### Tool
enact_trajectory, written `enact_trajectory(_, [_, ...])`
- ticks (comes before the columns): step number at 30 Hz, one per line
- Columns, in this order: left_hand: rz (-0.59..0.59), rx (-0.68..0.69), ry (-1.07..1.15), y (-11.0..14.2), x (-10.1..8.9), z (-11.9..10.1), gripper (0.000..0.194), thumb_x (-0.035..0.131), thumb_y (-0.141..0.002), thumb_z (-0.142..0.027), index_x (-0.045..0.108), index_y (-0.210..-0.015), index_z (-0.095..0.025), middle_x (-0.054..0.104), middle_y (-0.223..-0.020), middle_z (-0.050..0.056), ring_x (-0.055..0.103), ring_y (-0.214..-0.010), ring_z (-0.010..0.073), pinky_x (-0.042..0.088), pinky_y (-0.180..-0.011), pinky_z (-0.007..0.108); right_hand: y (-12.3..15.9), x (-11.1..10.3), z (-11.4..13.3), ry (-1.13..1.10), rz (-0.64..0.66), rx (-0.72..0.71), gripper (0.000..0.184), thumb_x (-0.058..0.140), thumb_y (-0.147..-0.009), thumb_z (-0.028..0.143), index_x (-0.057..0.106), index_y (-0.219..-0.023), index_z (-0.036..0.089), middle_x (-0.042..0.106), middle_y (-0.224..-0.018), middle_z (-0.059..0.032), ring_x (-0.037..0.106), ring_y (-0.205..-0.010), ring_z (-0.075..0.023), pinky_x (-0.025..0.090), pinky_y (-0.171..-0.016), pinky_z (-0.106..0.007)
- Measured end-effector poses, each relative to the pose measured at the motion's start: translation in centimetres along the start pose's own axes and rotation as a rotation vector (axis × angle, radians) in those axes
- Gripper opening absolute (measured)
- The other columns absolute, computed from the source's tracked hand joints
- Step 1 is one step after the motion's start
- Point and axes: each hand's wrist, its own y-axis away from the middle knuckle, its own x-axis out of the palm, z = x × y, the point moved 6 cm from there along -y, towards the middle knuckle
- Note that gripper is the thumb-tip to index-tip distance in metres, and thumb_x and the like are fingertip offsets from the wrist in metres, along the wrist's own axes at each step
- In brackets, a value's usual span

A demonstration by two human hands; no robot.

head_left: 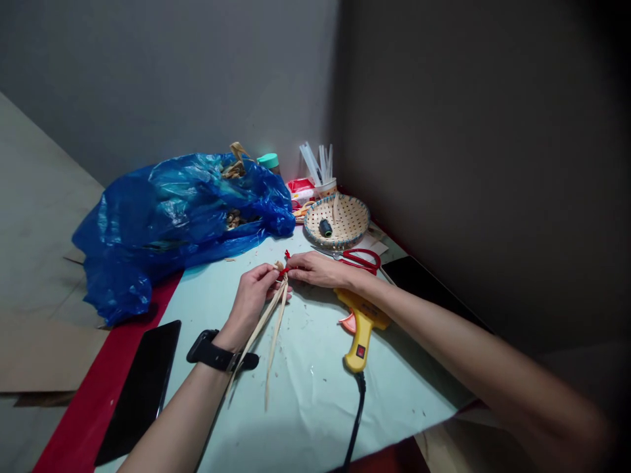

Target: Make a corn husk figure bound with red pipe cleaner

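Note:
Pale dried straw strips (pixel 273 322) hang down toward me from between my hands, above the light-green table cover (pixel 315 387). My left hand (pixel 254 292), with a black watch on its wrist, pinches the strips near their upper end. A red cord (pixel 284 270) crosses the strips there, and my right hand (pixel 315 269) has its fingers closed at the cord. The fingers partly hide where cord and straw meet. Just beyond my right hand lie red-handled scissors (pixel 362 259). Under my right forearm is a yellow glue gun (pixel 362 322), its black cable running toward me.
A large blue plastic bag (pixel 182 203) with dried plant material fills the back left. A woven basket (pixel 340 220) holds a dark thread spool (pixel 325 228). Behind it stands a cup of glue sticks (pixel 325 188). A black tablet (pixel 140 387) lies at the left edge; another dark flat device (pixel 428 286) lies right.

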Motion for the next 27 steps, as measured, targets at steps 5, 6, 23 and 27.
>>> enact_trajectory(5, [0.07, 0.023, -0.025, 0.2, 0.9, -0.7, 0.031, 0.072, -0.07, -0.035, 0.057, -0.09, -0.017, 0.067, -0.073, 0.0, 0.069, -0.058, 0.0194, 0.059, -0.058, 0.034, 0.8, -0.1, 0.2, -0.055, -0.009, -0.003, 0.023, 0.041, -0.097, 0.024, 0.062, -0.096, 0.014, 0.061, -0.088, -0.0054, 0.053, -0.08, -0.0165, 0.038, -0.074, -0.028])
enact_trajectory(6, [0.074, 0.042, -0.037, 0.1, 1.0, -0.9, 0.031, 0.072, -0.071, -0.035, 0.057, -0.092, -0.018, 0.067, -0.074, 0.0, 0.069, -0.058, 0.0191, 0.059, -0.058, 0.033, 0.9, -0.1, 0.4, -0.059, -0.012, -0.003, 0.023, 0.04, -0.097, 0.023, 0.061, -0.097, 0.014, 0.061, -0.089, -0.0056, 0.053, -0.081, -0.0165, 0.038, -0.075, -0.028])
enact_trajectory(23, [-0.125, 0.395, -0.741, 0.1, 1.7, -2.9, 0.016, 0.049, -0.087, -0.027, 0.052, -0.072, -0.021, 0.058, -0.066, -0.002, 0.054, -0.062, 0.0151, 0.039, -0.059, 0.026, 1.5, -1.1, 0.7, -0.14, -0.102, 0.195, 0.025, 0.052, -0.093, 0.036, 0.062, -0.093, 0.013, 0.061, -0.081, -0.0024, 0.051, -0.074, -0.0145, 0.033, -0.067, -0.025])
enact_trajectory(27, [-0.039, 0.329, -0.566, -0.5, 1.8, -2.1, 0.011, 0.049, -0.086, -0.026, 0.052, -0.076, -0.021, 0.055, -0.066, -0.003, 0.049, -0.059, 0.013, 0.038, -0.057, 0.025, 1.3, -1.2, 0.9, -0.124, -0.137, 0.126, 0.023, 0.058, -0.089, 0.036, 0.061, -0.09, 0.013, 0.058, -0.077, 0.0, 0.05, -0.072, -0.0139, 0.032, -0.066, -0.024])
